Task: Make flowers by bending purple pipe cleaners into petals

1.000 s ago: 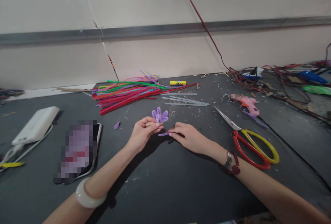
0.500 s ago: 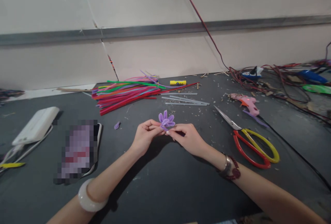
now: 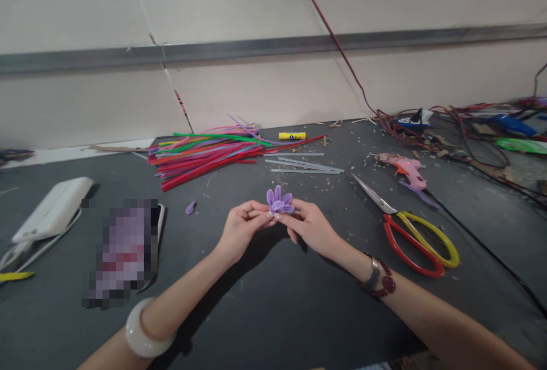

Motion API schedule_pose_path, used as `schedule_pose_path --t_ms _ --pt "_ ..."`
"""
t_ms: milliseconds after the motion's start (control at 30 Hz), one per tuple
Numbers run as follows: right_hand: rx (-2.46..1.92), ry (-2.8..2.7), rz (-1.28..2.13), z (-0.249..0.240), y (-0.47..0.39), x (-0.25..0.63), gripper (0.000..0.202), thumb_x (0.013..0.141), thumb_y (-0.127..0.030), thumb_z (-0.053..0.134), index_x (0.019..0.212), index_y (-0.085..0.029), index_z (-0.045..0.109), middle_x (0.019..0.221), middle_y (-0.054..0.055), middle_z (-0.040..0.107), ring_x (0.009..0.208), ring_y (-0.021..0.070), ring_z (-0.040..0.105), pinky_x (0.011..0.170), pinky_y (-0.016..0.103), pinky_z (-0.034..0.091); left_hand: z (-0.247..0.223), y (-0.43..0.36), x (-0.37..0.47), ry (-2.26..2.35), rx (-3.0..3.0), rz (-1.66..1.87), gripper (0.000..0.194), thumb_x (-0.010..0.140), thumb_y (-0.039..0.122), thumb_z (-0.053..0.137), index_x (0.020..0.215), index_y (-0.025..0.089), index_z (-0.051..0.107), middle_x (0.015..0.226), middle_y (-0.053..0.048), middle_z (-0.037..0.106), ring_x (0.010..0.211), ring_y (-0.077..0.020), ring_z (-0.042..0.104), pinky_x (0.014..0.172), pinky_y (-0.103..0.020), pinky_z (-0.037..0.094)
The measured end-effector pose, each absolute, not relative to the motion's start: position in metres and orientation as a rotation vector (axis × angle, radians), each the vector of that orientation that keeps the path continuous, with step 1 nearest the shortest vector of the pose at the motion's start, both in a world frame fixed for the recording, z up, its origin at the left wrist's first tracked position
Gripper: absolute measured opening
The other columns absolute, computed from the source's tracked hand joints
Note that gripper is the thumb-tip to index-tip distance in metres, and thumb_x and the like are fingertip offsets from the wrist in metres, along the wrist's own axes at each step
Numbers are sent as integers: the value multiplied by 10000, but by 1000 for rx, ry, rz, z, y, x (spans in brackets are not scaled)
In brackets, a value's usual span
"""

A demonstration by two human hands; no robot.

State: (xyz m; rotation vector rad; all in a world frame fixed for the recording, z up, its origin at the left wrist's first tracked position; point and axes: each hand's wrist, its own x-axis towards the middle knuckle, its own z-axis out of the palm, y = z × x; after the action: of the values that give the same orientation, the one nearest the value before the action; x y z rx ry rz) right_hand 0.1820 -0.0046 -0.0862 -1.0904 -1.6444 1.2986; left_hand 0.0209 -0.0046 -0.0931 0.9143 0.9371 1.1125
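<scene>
Item: purple pipe-cleaner flower (image 3: 280, 200), small, looped petals fanned upward. Location: pinched between your two hands just above the desk (image 3: 273, 301), at the centre of your view, dead ahead at 12 o'clock from your chest.

Your left hand (image 3: 239, 227): closed in a pinch, fingertips on the flower's base from its 9 o'clock side. Your right hand (image 3: 310, 224): likewise closed in a pinch, fingertips meeting the base from its 3 o'clock side. Both hands sit equally near; neither has the advantage. The flower's short stem probably runs down between the fingertips, though it is hidden there.

Nearby stock:
- Loose purple petal piece (image 3: 190, 207), on the desk at 9 o'clock of your left hand, apart from it.
- Bundle of coloured pipe cleaners (image 3: 205, 153), long axis lying roughly 8 to 2 o'clock, at 11 o'clock of the hands.
- Clear glue sticks (image 3: 305, 165), at 12 to 1 o'clock.
- Yellow glue stick (image 3: 292, 135), beyond them.
- Scissors (image 3: 410, 233), red and yellow handles, blades pointing toward 10 o'clock, at 3 o'clock of your right hand.
- Pink glue gun (image 3: 405, 167), at 2 o'clock.

Surface: dark desk, littered with small clippings. Room: pale partition wall (image 3: 273, 90) at the back; tangled cables at far right.
</scene>
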Motion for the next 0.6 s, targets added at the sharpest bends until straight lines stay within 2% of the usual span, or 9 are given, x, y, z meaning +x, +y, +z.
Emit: schedule_pose_path --t_ms 167,400,600 --pt "-1007 -1563 1403 -83 -4 182 192 756 -320 561 848 -161 616 516 -43 530 422 80 502 478 209 403 -94 -5 20 920 938 1105 100 658 160 695 727 129 630 692 -8 701 659 -97 650 730 -205 512" --pt "-1093 -1543 1219 -83 -11 179 184 773 -299 540 722 -155 643 413 -48 492 385 72 452 457 198 371 -96 -5 19 877 993 1106 107 684 156 679 778 124 639 737 -19 708 710 -102 652 743 -199 508" --pt "-1126 -1537 1157 -82 -14 175 172 773 -267 544 687 -149 635 421 -43 494 389 71 454 448 194 364 -94 -6 22 925 981 1144 106 666 178 695 727 114 637 667 -15 696 629 -90 639 660 -176 511"
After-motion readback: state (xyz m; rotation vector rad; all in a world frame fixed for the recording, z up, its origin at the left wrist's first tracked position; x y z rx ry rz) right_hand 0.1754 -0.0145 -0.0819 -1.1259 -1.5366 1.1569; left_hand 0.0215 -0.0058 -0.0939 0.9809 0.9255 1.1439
